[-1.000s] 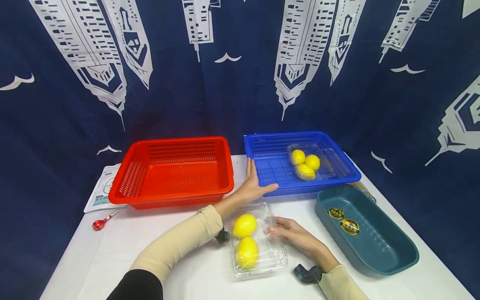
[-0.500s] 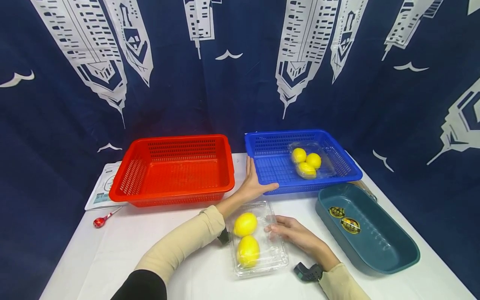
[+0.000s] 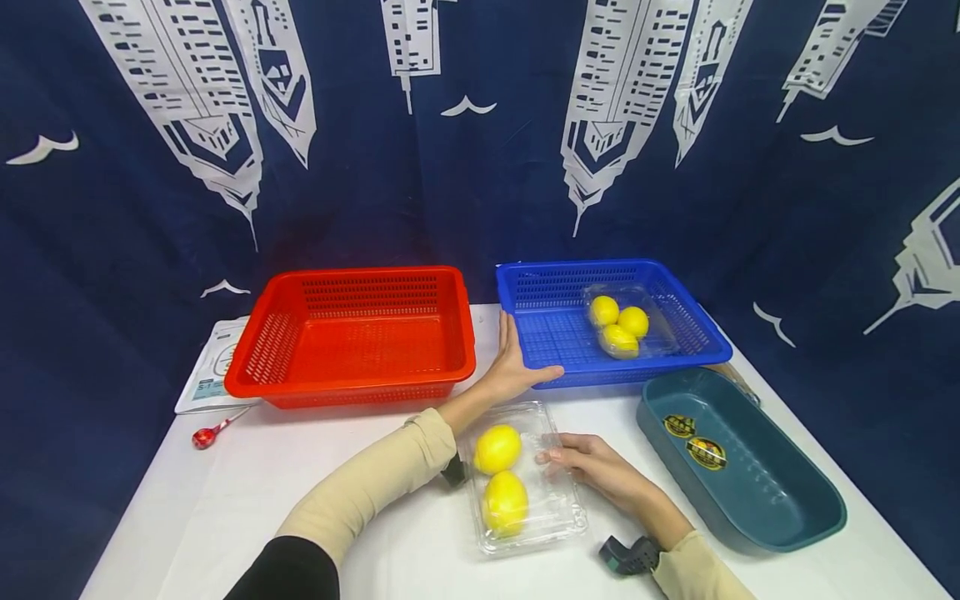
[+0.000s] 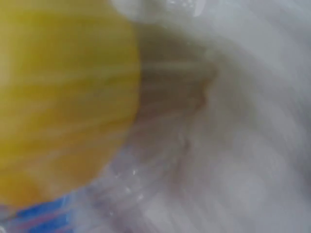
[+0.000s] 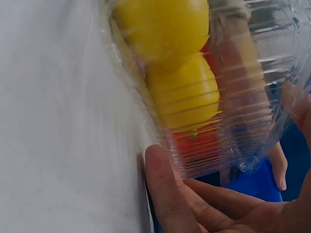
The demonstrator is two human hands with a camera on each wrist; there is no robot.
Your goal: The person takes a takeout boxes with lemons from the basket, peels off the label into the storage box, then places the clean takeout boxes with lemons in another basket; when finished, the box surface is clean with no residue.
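Observation:
My left hand (image 3: 510, 367) lies at the front left corner of the blue basket (image 3: 525, 377), its fingers straight along the left wall and the thumb stretched along the front. Below it on the white table is a clear plastic clamshell box (image 3: 553, 508) holding two lemons (image 3: 505, 502). My right hand (image 3: 600, 471) grips the box's right side, with fingers under its edge (image 5: 167, 189) in the right wrist view and the thumb on top. Blurred plastic and a lemon (image 4: 63, 97) fill the left wrist view. Inside the blue basket, another clear box (image 3: 656, 333) contains three lemons (image 3: 619, 340).
A red basket (image 3: 352, 393) stands left of the blue one. At the right is a teal tub (image 3: 787, 483) with two stickers. A lollipop (image 3: 206, 437) and a printed packet (image 3: 206, 379) lie at the left. A blue curtain (image 3: 420, 192) hangs behind the table.
The head view has shifted slightly, so everything appears a little further right. Both hands keep their places at the basket and the box.

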